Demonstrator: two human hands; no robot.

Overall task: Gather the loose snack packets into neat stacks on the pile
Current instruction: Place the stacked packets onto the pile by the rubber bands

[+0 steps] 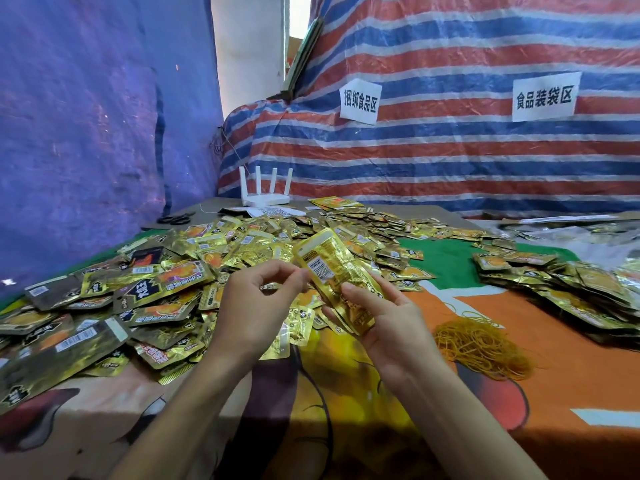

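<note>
A: What writing can be read?

B: Two white signs hang on the striped tarp (450, 161). The left sign (360, 102) says 捆绑食品区, the right sign (543, 97) says 食品装袋区. The pile (173, 271) shows barcodes, but its small print is blurred.

A: And the hands?

B: The right hand (384, 313) grips the lower end of a gold stack (332, 271), thumb on its front. The left hand (256, 299) pinches its left edge. The stack is raised over the pile.

A: Where is free room?

B: Bare cloth (554, 393) lies near the person, around the bands (481, 344). A heap (554, 282) fills the right side. The router (265, 188) and scissors (175, 220) are at the far edge.

Head-worn camera looks forward and down, close over the table (571, 375).
</note>
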